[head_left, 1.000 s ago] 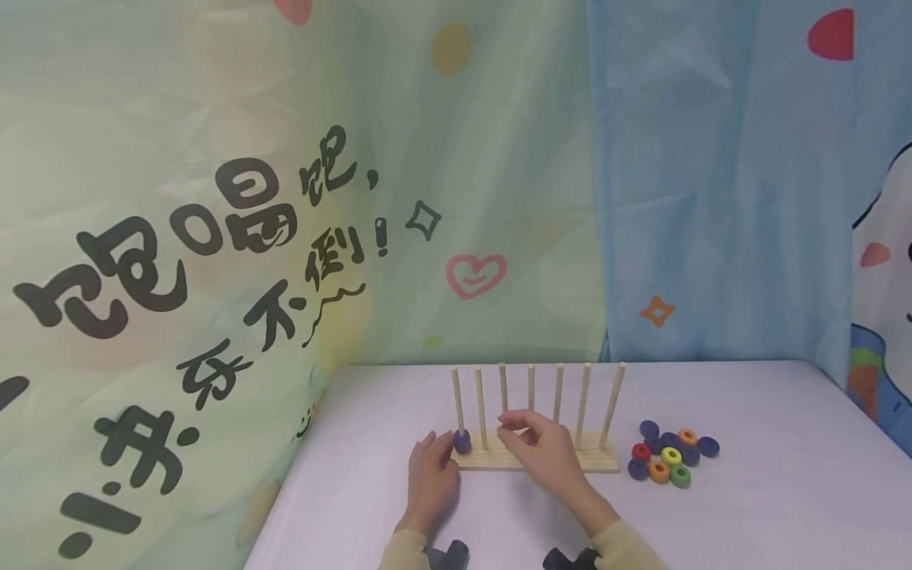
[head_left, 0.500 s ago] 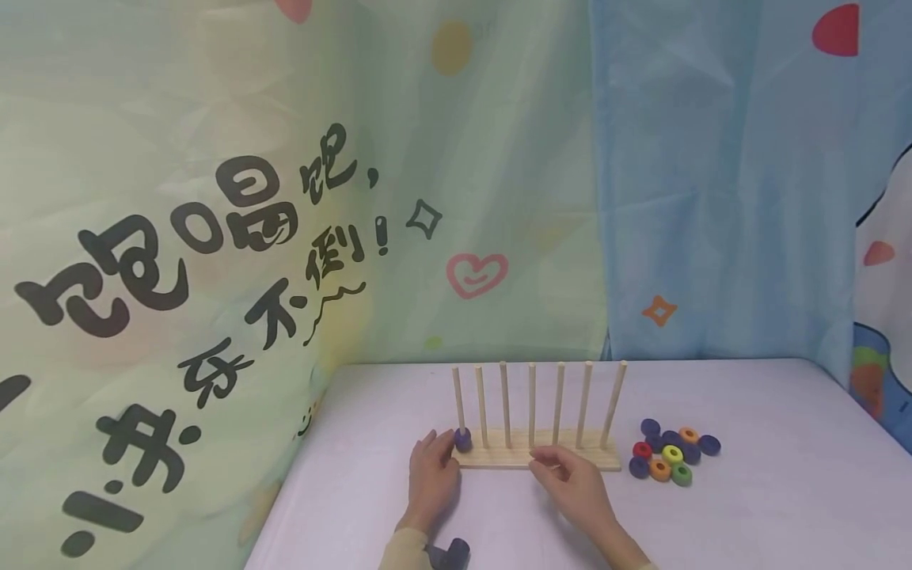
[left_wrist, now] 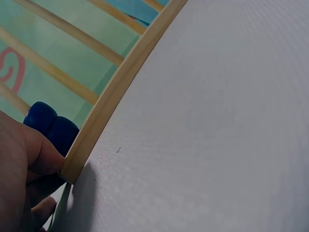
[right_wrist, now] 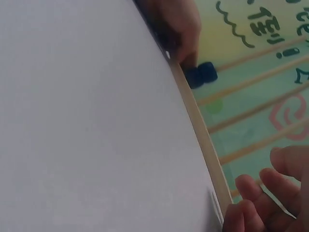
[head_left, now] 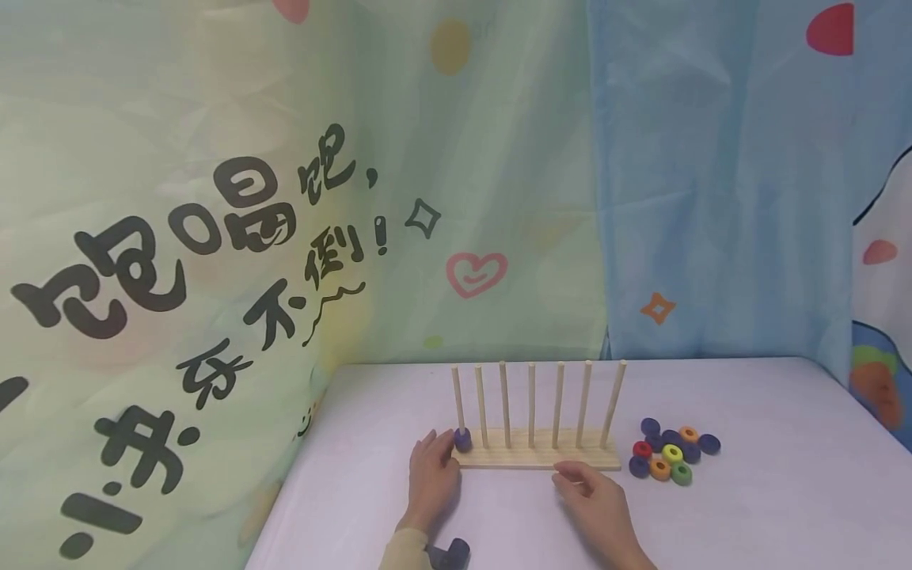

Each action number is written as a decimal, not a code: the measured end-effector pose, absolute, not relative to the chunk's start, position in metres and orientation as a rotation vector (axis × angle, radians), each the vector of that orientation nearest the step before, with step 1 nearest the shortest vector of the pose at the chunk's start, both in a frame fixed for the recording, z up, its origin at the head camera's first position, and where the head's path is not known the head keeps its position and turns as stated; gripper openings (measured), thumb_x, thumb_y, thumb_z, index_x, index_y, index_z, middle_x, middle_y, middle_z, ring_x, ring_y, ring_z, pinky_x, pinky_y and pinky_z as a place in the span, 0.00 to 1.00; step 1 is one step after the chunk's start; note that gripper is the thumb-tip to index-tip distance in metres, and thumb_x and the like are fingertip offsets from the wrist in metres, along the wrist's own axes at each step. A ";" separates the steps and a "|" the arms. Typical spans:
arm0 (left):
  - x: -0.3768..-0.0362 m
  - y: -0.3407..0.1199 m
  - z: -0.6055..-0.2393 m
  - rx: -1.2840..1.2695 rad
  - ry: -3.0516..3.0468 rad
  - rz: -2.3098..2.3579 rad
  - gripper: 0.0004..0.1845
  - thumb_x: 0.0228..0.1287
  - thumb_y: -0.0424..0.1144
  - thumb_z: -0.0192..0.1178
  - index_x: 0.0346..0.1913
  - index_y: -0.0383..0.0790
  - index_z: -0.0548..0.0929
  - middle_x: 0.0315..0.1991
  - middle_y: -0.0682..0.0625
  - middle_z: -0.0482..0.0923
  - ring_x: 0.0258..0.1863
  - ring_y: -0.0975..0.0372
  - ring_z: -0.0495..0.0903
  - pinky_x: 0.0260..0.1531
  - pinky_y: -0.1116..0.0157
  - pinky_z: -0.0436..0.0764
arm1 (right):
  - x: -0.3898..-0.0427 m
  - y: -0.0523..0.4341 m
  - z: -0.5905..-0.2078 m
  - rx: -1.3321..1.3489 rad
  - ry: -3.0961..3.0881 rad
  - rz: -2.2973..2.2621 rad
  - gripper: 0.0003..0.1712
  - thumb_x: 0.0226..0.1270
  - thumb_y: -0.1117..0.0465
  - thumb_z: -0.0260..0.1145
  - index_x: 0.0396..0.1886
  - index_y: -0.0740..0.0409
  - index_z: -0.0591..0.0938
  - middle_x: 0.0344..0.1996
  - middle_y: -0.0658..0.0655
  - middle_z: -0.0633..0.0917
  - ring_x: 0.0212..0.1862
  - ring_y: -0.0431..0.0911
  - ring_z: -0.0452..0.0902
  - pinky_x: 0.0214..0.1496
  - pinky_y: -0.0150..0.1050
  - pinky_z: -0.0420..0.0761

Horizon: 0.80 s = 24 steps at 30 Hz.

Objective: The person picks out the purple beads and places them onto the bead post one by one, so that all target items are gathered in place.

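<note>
A wooden peg stand (head_left: 499,457) with a row of several upright pegs stands on the table. Two dark blue beads (head_left: 462,440) are stacked at the foot of its leftmost peg; the left wrist view shows the same blue beads (left_wrist: 50,126) beside the thumb. My left hand (head_left: 431,479) grips the stand's left end, thumb at the corner of the base (left_wrist: 104,111). In front of the stand's right half, my right hand (head_left: 597,507) holds nothing, its fingers loosely bent. Its fingers (right_wrist: 251,188) overlap the near pegs in the right wrist view.
Several loose beads lie right of the stand: dark blue ones (head_left: 708,444), a red bead (head_left: 642,449), a yellow bead (head_left: 672,454), a green bead (head_left: 682,474) and orange ones (head_left: 688,435). A printed curtain (head_left: 484,198) hangs behind the table (head_left: 769,412).
My right hand has come down from among the middle pegs and moved right and toward me, to the front of the base. My left hand and the beads have stayed put.
</note>
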<state>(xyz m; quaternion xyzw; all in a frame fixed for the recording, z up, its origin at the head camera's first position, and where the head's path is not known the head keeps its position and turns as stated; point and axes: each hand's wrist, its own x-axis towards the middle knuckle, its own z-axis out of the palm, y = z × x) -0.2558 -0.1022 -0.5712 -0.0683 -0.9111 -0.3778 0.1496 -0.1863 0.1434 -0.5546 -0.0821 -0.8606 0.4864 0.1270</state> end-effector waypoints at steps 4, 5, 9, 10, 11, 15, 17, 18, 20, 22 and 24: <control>-0.255 -0.103 -0.571 -0.199 -2.618 -1.087 0.23 0.52 0.30 0.52 0.54 0.37 0.77 0.53 0.47 0.76 0.62 0.50 0.63 0.66 0.51 0.50 | -0.187 0.152 -0.559 -0.289 -2.473 1.369 0.10 0.55 0.51 0.66 0.37 0.45 0.83 0.32 0.47 0.85 0.28 0.35 0.77 0.33 0.29 0.76; -0.255 -0.104 -0.571 -0.199 -2.619 -1.087 0.23 0.52 0.30 0.52 0.54 0.37 0.76 0.53 0.47 0.76 0.62 0.50 0.63 0.66 0.50 0.50 | -0.186 0.154 -0.559 -0.303 -2.464 1.367 0.10 0.56 0.50 0.66 0.37 0.46 0.83 0.32 0.47 0.85 0.29 0.35 0.77 0.33 0.29 0.76; -0.253 -0.104 -0.571 -0.183 -2.642 -1.113 0.23 0.52 0.31 0.51 0.55 0.39 0.76 0.54 0.48 0.76 0.63 0.51 0.62 0.67 0.52 0.48 | -0.185 0.159 -0.561 -0.356 -2.431 1.341 0.10 0.55 0.50 0.66 0.37 0.45 0.83 0.30 0.46 0.85 0.28 0.34 0.76 0.32 0.28 0.75; -0.253 -0.104 -0.570 -0.179 -2.647 -1.117 0.23 0.52 0.31 0.51 0.55 0.39 0.76 0.54 0.48 0.76 0.63 0.51 0.62 0.67 0.52 0.48 | -0.185 0.160 -0.561 -0.363 -2.420 1.341 0.10 0.55 0.50 0.66 0.36 0.46 0.83 0.29 0.47 0.85 0.28 0.34 0.76 0.32 0.28 0.74; -0.253 -0.104 -0.570 -0.182 -2.646 -1.123 0.23 0.52 0.31 0.52 0.55 0.39 0.76 0.54 0.48 0.76 0.63 0.51 0.62 0.67 0.52 0.48 | -0.184 0.162 -0.561 -0.363 -2.410 1.337 0.10 0.55 0.50 0.67 0.36 0.46 0.83 0.29 0.47 0.85 0.27 0.34 0.76 0.31 0.28 0.74; -0.253 -0.103 -0.570 -0.181 -2.642 -1.116 0.23 0.52 0.31 0.52 0.55 0.39 0.76 0.54 0.48 0.76 0.63 0.51 0.62 0.67 0.52 0.48 | -0.185 0.168 -0.561 -0.397 -2.410 1.318 0.11 0.55 0.50 0.66 0.37 0.46 0.83 0.27 0.46 0.84 0.26 0.33 0.75 0.30 0.27 0.74; -0.254 -0.103 -0.570 -0.184 -2.639 -1.108 0.23 0.52 0.31 0.52 0.55 0.39 0.76 0.54 0.47 0.76 0.63 0.51 0.62 0.67 0.52 0.48 | -0.185 0.171 -0.561 -0.427 -2.420 1.300 0.12 0.56 0.49 0.66 0.38 0.46 0.83 0.28 0.47 0.85 0.27 0.33 0.75 0.30 0.27 0.73; -0.254 -0.103 -0.570 -0.181 -2.643 -1.102 0.23 0.52 0.31 0.52 0.55 0.40 0.76 0.54 0.48 0.76 0.63 0.51 0.62 0.67 0.52 0.48 | -0.185 0.173 -0.561 -0.446 -2.419 1.292 0.12 0.56 0.49 0.66 0.38 0.46 0.83 0.29 0.47 0.85 0.27 0.33 0.76 0.30 0.26 0.73; -0.255 -0.103 -0.570 -0.188 -2.640 -1.095 0.23 0.52 0.31 0.52 0.55 0.40 0.76 0.54 0.48 0.76 0.63 0.51 0.62 0.66 0.52 0.49 | -0.184 0.177 -0.561 -0.472 -2.408 1.288 0.13 0.56 0.49 0.65 0.38 0.47 0.82 0.30 0.49 0.85 0.27 0.32 0.76 0.29 0.25 0.72; -0.255 -0.103 -0.569 -0.191 -2.639 -1.099 0.23 0.52 0.31 0.52 0.54 0.40 0.76 0.54 0.48 0.76 0.63 0.51 0.62 0.66 0.52 0.49 | -0.184 0.181 -0.560 -0.496 -2.393 1.278 0.12 0.56 0.50 0.66 0.38 0.48 0.82 0.31 0.49 0.85 0.26 0.32 0.75 0.28 0.24 0.72; -0.255 -0.103 -0.569 -0.196 -2.639 -1.102 0.23 0.52 0.31 0.52 0.54 0.39 0.76 0.54 0.48 0.76 0.63 0.51 0.62 0.66 0.51 0.49 | -0.184 0.185 -0.560 -0.522 -2.382 1.250 0.11 0.55 0.51 0.66 0.38 0.48 0.82 0.33 0.50 0.85 0.25 0.32 0.75 0.26 0.24 0.71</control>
